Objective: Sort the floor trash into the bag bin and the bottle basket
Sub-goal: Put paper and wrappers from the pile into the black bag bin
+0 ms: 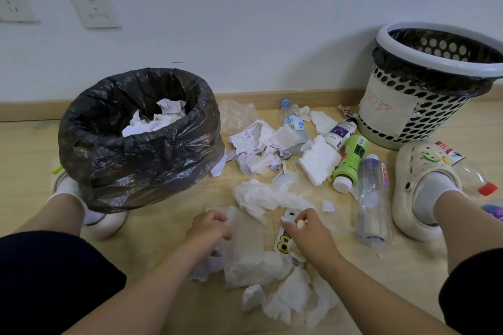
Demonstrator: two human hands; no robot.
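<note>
White crumpled tissues lie by the paper-filled bag bin. The right hand pinches a scrap; the left hand is curled, its grip unclear.

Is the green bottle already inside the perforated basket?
No, the green bottle lies on its side on the floor, outside the perforated basket.

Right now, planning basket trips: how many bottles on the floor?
5: blue-capped bottle, purple-labelled bottle, green bottle, big clear bottle, red-capped bottle behind the shoe. Paper may hide more.
</note>
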